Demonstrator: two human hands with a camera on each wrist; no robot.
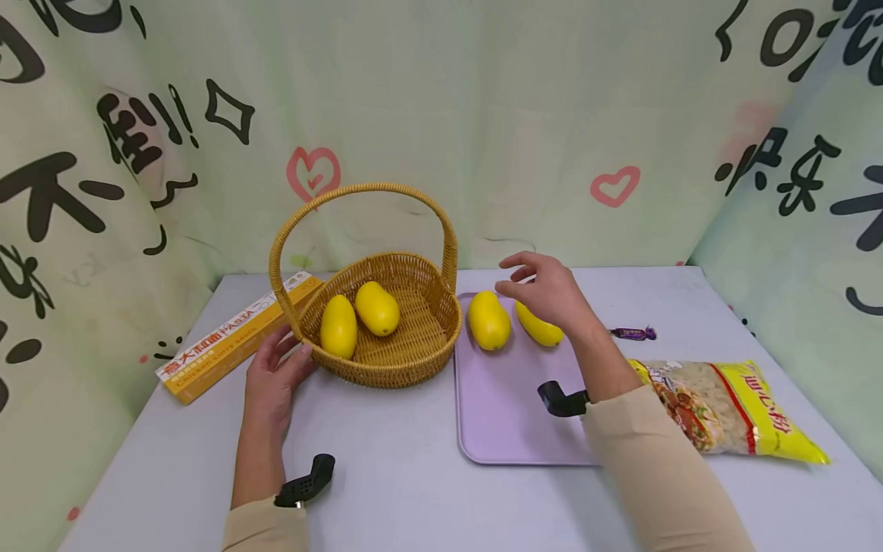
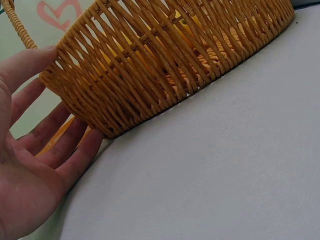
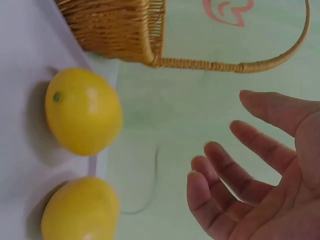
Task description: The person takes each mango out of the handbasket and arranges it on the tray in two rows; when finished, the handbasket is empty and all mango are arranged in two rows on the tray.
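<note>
My left hand holds the left end of a wicker basket, thumb near the rim and fingers against the side wall, as the left wrist view shows. Two smooth yellow oval fruits lie in the basket, one fruit at the left wall, the other fruit beside it. Over the back of a lilac tray, my right hand hovers empty, its fingers spread and slightly bent. Below it on the tray are two more such fruits: a left one and a right one partly hidden by the hand.
An orange pasta box lies slanted left of the basket. Right of the tray are a small purple wrapped candy and a yellow food bag, partly behind my right sleeve. A printed curtain surrounds the white table.
</note>
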